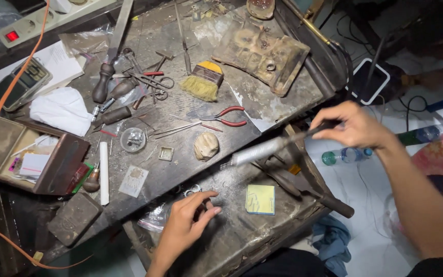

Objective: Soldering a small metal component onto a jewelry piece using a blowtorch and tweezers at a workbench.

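Observation:
My right hand point(352, 125) grips the dark handle end of a long metal file point(262, 150), which points left and down over the workbench point(190, 97), blurred by motion. My left hand point(188, 223) rests low on the front of the bench, its fingertips pinching a small silvery ring-like piece point(193, 191) against the worn surface. The file's tip hangs a little above and right of that piece.
Red-handled pliers point(229, 117), a yellow brush point(203, 81), a tan lump point(206, 146), scissors and wooden-handled tools point(124, 87) litter the bench. A yellow sticky pad point(260, 199) lies near the front edge. An open brown box point(32, 159) sits left; plastic bottles point(347, 155) lie on the floor right.

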